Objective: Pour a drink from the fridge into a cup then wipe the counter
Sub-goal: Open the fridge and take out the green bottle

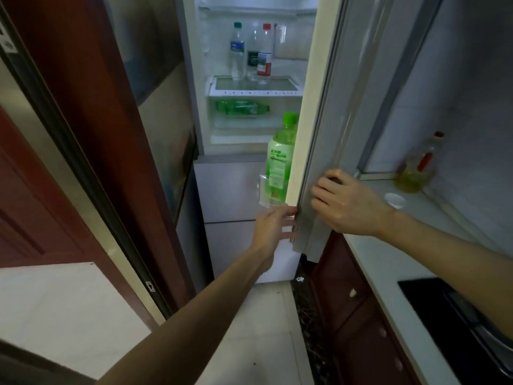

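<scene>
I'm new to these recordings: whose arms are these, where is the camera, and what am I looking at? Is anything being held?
There is no machine here: the two bare arms are a person's, and the one picture comes from a wide-angle camera worn on their head, looking forward and down. The right hand grips the outer edge of the open fridge door; the left hand touches its inner edge with straight fingers and holds nothing. A green-capped bottle stands in the door's shelf. Inside, three bottles stand on a shelf and a green bottle lies below. On the counter at right are an oil bottle, what looks like a small white cup, and a black cooktop.
</scene>
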Motion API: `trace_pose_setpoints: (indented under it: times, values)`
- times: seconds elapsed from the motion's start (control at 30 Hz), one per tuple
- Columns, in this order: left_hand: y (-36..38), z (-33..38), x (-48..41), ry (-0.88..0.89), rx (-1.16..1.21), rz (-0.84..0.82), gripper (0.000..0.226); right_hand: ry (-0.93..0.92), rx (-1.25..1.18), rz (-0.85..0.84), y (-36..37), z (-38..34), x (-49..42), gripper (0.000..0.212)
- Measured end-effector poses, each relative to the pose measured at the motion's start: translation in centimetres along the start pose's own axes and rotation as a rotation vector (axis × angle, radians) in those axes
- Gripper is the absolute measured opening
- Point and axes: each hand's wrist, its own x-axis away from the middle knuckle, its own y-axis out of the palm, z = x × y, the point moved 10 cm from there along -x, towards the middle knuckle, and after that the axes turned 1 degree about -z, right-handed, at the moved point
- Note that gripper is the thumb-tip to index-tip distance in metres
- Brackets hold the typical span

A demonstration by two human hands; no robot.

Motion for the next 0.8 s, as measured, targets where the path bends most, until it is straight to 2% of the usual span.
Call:
trace_pose_setpoints:
  times: [0.2, 0.47, 0.57, 0.63, 0.8]
  values:
    - [3.3, 0.4, 0.8, -0.055, -0.026, -0.107, 0.027, 0.071, 0.014, -0.056, -1.0, 1.3, 3.4, 0.018]
    - [8.0, 0.6, 0.6, -0.055, -0.208, -0.211, 0.023, 0.1, -0.012, -0.106, -1.0, 2.1, 5.5, 0.018]
    - [9.3, 0.6, 0.4, -0.028, -0.276, -0.256, 0.019, 0.158, -0.062, -0.166, -0.3, 2.9, 5.1, 0.012]
    - [9.2, 1.1, -0.1, 0.009, -0.312, -0.21, 0.017, 0.206, -0.104, -0.205, 0.2, 3.4, 4.9, 0.013]
    - [6.3, 3.8, -1.6, 0.087, -0.242, 0.06, 0.013, 0.305, -0.269, -0.265, 2.2, 3.7, 5.4, 0.007]
